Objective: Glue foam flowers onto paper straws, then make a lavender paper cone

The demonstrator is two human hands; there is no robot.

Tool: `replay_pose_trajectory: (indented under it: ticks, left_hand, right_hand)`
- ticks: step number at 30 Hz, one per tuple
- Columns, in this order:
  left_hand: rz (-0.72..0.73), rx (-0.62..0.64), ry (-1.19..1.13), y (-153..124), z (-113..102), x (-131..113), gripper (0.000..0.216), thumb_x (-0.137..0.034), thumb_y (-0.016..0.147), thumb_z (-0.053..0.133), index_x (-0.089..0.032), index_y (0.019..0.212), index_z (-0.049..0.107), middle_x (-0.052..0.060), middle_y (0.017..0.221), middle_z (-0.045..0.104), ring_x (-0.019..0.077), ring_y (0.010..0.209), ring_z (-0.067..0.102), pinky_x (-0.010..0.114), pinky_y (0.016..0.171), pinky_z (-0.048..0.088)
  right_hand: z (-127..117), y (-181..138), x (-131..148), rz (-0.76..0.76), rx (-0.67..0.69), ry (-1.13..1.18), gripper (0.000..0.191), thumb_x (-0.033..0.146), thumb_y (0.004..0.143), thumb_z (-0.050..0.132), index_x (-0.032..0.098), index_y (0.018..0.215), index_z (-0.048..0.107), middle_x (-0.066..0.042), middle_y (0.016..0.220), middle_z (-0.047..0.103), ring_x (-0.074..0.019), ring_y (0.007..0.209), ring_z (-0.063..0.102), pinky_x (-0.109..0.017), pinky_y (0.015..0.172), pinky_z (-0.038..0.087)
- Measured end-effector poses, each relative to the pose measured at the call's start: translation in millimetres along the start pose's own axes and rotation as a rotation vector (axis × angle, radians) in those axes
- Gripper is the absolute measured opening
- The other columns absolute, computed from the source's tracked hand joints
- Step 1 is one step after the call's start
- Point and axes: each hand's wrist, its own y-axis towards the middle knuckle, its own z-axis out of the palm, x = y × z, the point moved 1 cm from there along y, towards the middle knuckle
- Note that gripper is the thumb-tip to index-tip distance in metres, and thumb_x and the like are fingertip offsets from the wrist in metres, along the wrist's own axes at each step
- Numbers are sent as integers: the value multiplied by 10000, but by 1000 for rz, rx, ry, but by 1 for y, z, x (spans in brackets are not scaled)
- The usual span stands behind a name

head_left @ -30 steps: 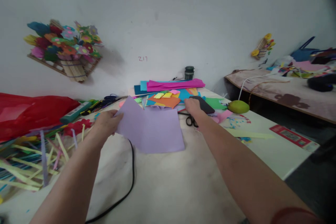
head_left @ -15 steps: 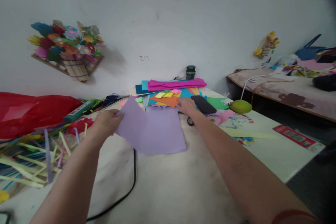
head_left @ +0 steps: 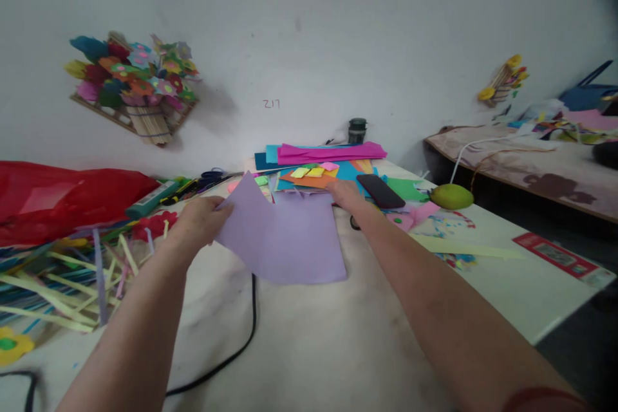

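A purple sheet [head_left: 299, 244] with a notch in its far edge is held up at its left side. My left hand [head_left: 205, 222] is closed on that edge, thumb and fingers pinching it. Beyond the sheet, my right hand [head_left: 345, 194] has its fingers closed at the right edge of an orange sheet [head_left: 302, 181]; the fingertips are partly hidden. Small yellow pieces [head_left: 315, 172] and a pink piece [head_left: 330, 166] lie on the orange sheet, with other coloured papers beneath. A dark phone [head_left: 380, 191] lies just right of my right hand.
Paper strips [head_left: 53, 293] and a red bag [head_left: 67, 203] crowd the left side. A black cable [head_left: 253, 315] crosses the near table. To the right are a green-yellow fruit [head_left: 451, 196], a pale strip [head_left: 463, 246] and paper scraps. Magenta sheets [head_left: 333, 153] lie at the back.
The view has shifted slightly left, so things sit further right. My right hand has moved a little left against the orange sheet, whose near edge is slightly higher. My left hand keeps its hold.
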Motion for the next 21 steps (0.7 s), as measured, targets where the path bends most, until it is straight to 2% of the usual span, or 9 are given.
replay_pose_trajectory:
  ticks: [2, 5, 10, 15, 21]
  left_hand:
    - [-8, -1, 13, -1, 0, -1, 271, -326, 724, 446, -142, 805, 627, 8, 480, 492, 139, 363, 448, 232, 344, 333]
    - [-29, 3, 41, 0, 0, -2, 275, -318, 731, 445, -142, 832, 629, 12, 499, 507, 140, 359, 454, 237, 349, 337]
    - [-13, 22, 69, -1, 0, -2, 267, -335, 751, 432, -159, 825, 617, 5, 521, 517, 133, 360, 455, 236, 355, 341]
    - [21, 76, 66, -4, -2, -2, 288, -367, 762, 410, -160, 837, 595, 3, 540, 521, 123, 366, 449, 233, 365, 349]
    - [-3, 57, 69, -4, -1, -3, 247, -350, 737, 445, -181, 816, 608, -5, 492, 499, 125, 373, 460, 222, 376, 336]
  right_hand:
    - [-1, 3, 1, -1, -1, -133, 240, 175, 850, 452, 171, 968, 661, -127, 938, 670, -232, 926, 590, -306, 769, 415]
    - [1, 5, 5, 6, -55, -206, 290, 207, 889, 389, 146, 982, 657, -163, 986, 653, -250, 919, 597, -330, 751, 422]
    - [7, 2, 9, 26, -61, -199, 297, 256, 892, 400, 148, 976, 664, -163, 1015, 639, -238, 949, 584, -313, 766, 418]
    - [8, -1, 8, -1, -41, -158, 368, 416, 884, 403, 172, 968, 666, -131, 972, 660, -229, 929, 591, -300, 751, 419]
    - [8, 6, 2, 61, -69, -99, 363, 357, 906, 350, 188, 991, 659, -112, 989, 667, -209, 923, 593, -271, 723, 413]
